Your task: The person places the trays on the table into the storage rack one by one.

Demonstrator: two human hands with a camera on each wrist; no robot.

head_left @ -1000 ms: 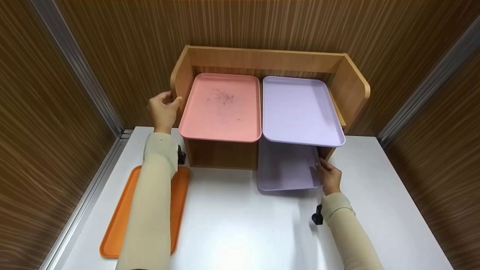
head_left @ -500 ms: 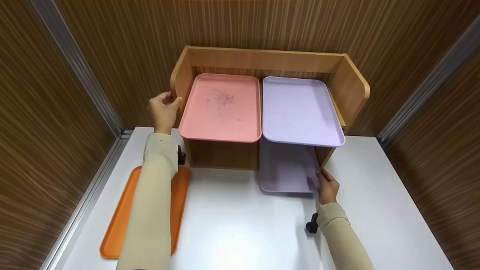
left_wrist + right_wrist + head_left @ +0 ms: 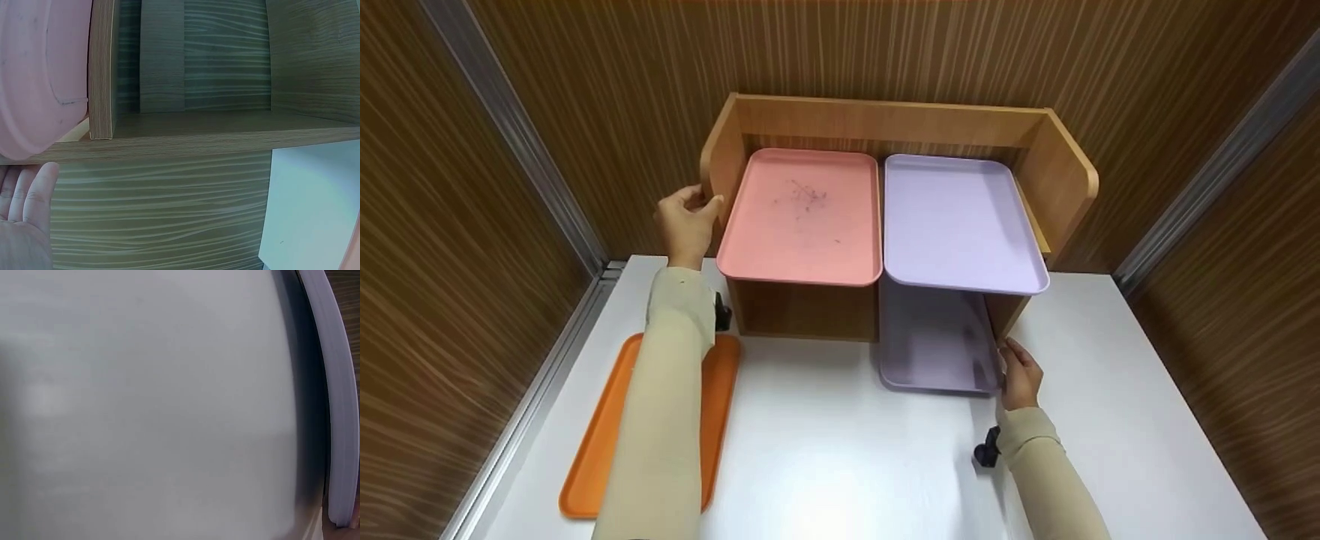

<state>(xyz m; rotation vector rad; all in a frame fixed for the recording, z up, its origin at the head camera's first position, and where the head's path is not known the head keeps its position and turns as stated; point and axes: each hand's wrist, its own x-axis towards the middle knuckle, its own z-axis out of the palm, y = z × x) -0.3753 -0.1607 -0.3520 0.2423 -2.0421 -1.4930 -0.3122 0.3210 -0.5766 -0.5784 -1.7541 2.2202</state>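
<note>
A two-tier wooden shelf [image 3: 896, 116] stands at the back, a pink tray [image 3: 802, 217] and a pale purple tray [image 3: 964, 225] on its upper level. From the lower right compartment juts a second purple tray [image 3: 937, 360]. My right hand [image 3: 1021, 379] holds this lower tray by its right edge near the front corner; in the right wrist view the tray's rim [image 3: 340, 399] runs down the right side, fingers mostly out of frame. My left hand [image 3: 688, 225] rests against the shelf's left side panel, fingers [image 3: 38, 194] fairly straight in the left wrist view.
An orange tray [image 3: 720, 405] lies on the white table [image 3: 840, 450] at the left, partly under my left forearm. The lower left compartment [image 3: 810, 309] is beside the lower purple tray. Wood-grain walls [image 3: 885, 45] close in the back and sides.
The lower purple tray has come slightly forward and its tilted right side has levelled out. My right hand has moved toward me along its edge. My left hand stays in place.
</note>
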